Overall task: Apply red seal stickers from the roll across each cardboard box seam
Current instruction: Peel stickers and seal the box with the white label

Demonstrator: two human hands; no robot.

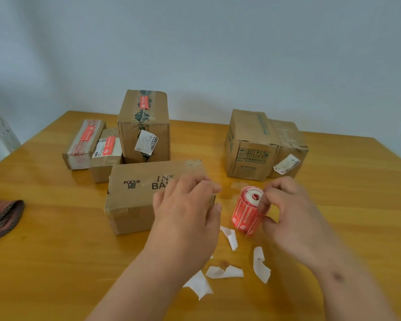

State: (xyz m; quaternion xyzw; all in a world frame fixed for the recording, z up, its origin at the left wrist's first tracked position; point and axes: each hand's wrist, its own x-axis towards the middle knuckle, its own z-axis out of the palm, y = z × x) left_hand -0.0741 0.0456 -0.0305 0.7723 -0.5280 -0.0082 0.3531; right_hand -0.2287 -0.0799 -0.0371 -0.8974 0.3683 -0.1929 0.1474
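Stickers, all red, come on a small roll (247, 209) that stands on the yellow worktop (56, 251), just right of a long brown box (139, 195). The right hand (289, 212) pinches the loose end of the roll, thumb and fingers curled on it. The left hand (188, 209) is over the right end of the long box, fingers bent; I cannot tell if its grip holds anything. White paper scraps (227, 272) lie near the wrists. Behind on the left, a tall box (144, 126) and two small boxes (93, 147) each have a red sticker on top. Two more boxes (262, 147) sit touching, back on the right. A dark cloth (2, 218) lies at the left edge.
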